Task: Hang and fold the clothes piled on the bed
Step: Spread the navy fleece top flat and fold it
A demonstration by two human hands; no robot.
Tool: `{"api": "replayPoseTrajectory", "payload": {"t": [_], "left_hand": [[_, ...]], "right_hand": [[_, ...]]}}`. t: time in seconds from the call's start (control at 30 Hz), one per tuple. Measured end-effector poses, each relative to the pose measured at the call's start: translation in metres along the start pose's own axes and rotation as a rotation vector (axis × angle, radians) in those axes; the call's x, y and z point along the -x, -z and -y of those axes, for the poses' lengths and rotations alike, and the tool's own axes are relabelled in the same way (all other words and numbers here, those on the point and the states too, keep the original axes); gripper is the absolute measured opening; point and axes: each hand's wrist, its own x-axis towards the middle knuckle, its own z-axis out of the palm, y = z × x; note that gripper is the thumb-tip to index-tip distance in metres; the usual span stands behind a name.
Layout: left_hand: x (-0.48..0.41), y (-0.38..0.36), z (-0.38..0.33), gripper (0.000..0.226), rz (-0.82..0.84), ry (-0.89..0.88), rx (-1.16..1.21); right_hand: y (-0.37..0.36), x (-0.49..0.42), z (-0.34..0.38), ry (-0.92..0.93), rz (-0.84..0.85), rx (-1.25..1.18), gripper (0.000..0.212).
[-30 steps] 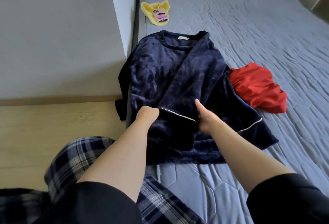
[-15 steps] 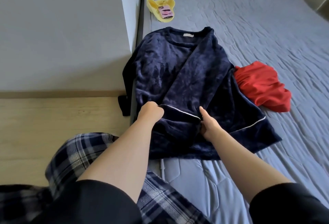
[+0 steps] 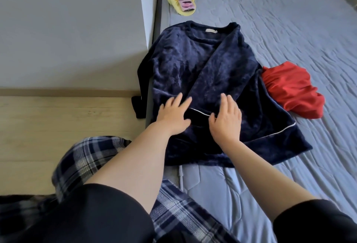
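Observation:
A navy velvet top lies spread on the grey bed, collar away from me. Its right sleeve is folded across the front, the white-piped cuff between my hands. The other sleeve hangs over the bed's left edge. My left hand lies flat on the fabric with fingers spread. My right hand also rests flat on the folded sleeve, fingers straight. A crumpled red garment lies right of the top.
A yellow item with a pink phone on it lies near the bed's far left corner. A grey wall and wooden floor are to the left. My plaid trousers show at the bottom.
Both hands let go of the sleeve cuff they were gripping and now lie open and flat on it. The view shifted slightly closer.

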Motion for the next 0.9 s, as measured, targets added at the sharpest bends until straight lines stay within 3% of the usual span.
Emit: {"api": "replayPoseTrajectory", "payload": {"t": [0.07,0.13,0.27,0.33,0.47,0.63,0.77,0.9], "left_hand": [[0.003,-0.015,0.002,0.070,0.214,0.009,-0.035],[0.003,-0.022,0.006,0.068,0.201,0.028,0.004],[-0.006,-0.017,0.013,0.060,-0.178,0.141,0.096],[-0.008,-0.021,0.021,0.061,-0.280,0.284,0.115],[-0.015,-0.032,0.040,0.059,-0.256,0.492,0.404],[-0.037,-0.041,0.074,0.055,-0.192,0.543,0.791],[-0.058,-0.042,0.096,0.049,-0.230,0.586,0.918],[-0.093,-0.042,0.119,0.043,-0.275,0.681,1.125]], "right_hand": [[-0.011,0.005,-0.002,0.052,0.320,0.173,0.061],[-0.014,0.005,-0.003,0.011,0.447,0.229,0.057],[-0.002,-0.015,0.017,0.034,0.140,0.070,0.044],[-0.002,-0.030,0.034,0.065,0.116,-0.005,0.046],[-0.017,-0.065,0.076,0.097,0.197,-0.040,0.053],[-0.061,-0.118,0.128,0.112,0.224,-0.060,0.057],[-0.101,-0.146,0.150,-0.091,0.268,-0.204,0.060],[-0.141,-0.140,0.150,-0.124,0.170,-0.095,0.061]]}}
